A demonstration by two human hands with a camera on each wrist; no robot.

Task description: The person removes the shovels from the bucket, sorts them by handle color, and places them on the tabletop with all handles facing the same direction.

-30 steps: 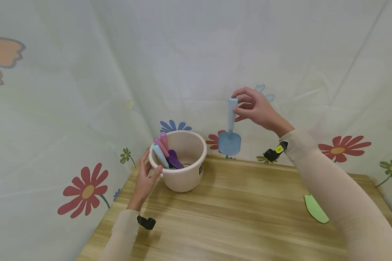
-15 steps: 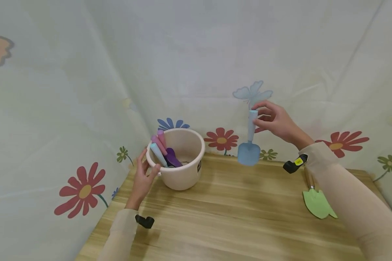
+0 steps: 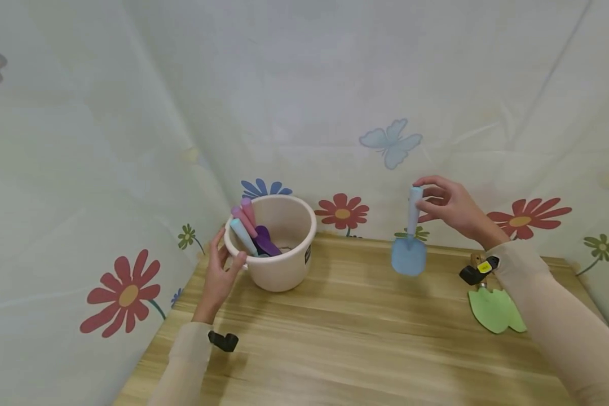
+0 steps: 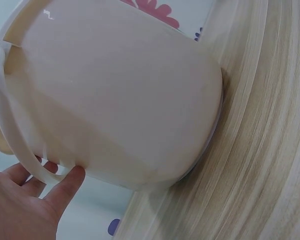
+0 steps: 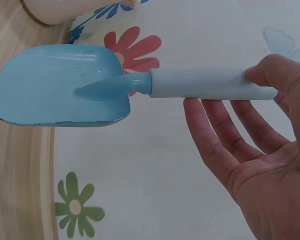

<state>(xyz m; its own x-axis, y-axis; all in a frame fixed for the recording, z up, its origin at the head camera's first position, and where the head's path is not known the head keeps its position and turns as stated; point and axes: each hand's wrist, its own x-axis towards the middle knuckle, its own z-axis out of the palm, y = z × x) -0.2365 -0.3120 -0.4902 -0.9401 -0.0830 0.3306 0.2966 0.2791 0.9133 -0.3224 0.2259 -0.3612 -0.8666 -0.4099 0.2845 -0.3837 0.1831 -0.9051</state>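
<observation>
A light blue garden trowel [image 3: 409, 255] hangs upright, blade down, above the back right of the wooden table. My right hand [image 3: 454, 206] pinches its pale handle [image 5: 200, 84] between thumb and fingers, near the top end. At the left stands a cream bucket [image 3: 279, 273] with several tools in it: two pink handles, a pale blue handle [image 3: 243, 235] and a purple scoop [image 3: 267, 241]. My left hand [image 3: 222, 282] holds the bucket's left side at the rim. In the left wrist view, the thumb and fingers lie about the bucket's carrying handle [image 4: 15, 135].
Green trowels [image 3: 492, 310] lie on the table [image 3: 345, 338] at the right, partly hidden under my right forearm. A curtain [image 3: 304, 101] printed with flowers and butterflies rises behind the table and along its left side.
My right hand has carried the blue trowel to the right and lower, away from the bucket. The green trowels have come more into view. The left hand stays on the bucket.
</observation>
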